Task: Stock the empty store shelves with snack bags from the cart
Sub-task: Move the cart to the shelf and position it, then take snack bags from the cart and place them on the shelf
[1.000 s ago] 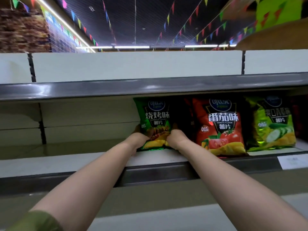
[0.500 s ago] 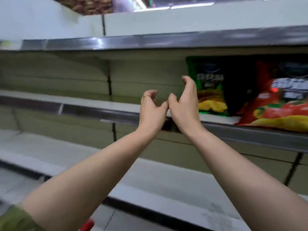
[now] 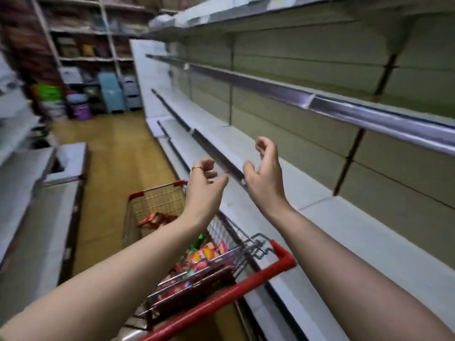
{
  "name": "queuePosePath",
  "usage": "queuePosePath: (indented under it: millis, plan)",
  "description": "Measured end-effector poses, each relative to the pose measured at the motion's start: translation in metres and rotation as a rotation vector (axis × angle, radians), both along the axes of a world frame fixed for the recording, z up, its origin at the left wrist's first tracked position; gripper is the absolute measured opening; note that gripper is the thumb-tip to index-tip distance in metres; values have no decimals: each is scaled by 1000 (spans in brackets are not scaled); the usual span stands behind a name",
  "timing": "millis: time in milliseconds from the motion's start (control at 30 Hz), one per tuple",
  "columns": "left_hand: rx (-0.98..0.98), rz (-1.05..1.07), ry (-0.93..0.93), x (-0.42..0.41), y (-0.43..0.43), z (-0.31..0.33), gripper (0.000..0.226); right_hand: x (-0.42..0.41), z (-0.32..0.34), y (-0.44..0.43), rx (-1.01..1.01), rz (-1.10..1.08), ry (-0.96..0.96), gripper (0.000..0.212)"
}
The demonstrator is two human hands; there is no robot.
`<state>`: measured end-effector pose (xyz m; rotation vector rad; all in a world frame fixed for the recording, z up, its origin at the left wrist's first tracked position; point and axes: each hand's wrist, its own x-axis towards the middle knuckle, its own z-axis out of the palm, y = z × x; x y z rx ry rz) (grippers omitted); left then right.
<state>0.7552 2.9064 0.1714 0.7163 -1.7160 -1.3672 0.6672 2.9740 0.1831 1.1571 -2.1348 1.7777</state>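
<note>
L hand (image 3: 205, 185) & R hand (image 3: 264, 178) raised over cart (image 3: 221, 300), fingers loosely curled, holding 0. Snack bags (image 3: 204, 257) lie in cart basket, beside bare shelves (image 3: 320, 242). Bags likely light, puffy, slick, crushable: take by top seam or 2 side edges, no squeezing.

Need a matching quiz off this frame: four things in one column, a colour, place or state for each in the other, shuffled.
1. left hand
2. right hand
3. snack bags
4. cart handle

a. red bar at the near end
b. inside the cart basket
c. wears a gold ring
d. no ring, nearest the shelves

Pairs: 1-c, 2-d, 3-b, 4-a
</note>
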Motion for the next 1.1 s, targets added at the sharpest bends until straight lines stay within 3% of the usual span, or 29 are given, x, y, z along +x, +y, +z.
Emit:
queuePosePath:
  millis: [267,533,867,1100]
  plan:
    - [183,177,-41,37,-92,-43,25,24,-54,-102,168,220,-105,46]
    - [285,279,-131,42,-139,-90,27,11,-113,-154,308,252,-226,48]
    - [378,388,-400,22,-163,-173,26,-28,-204,-209,587,375,-374,47]
    - [503,441,-561,5,-177,-233,38,-53,-294,-239,1027,586,-198,73]
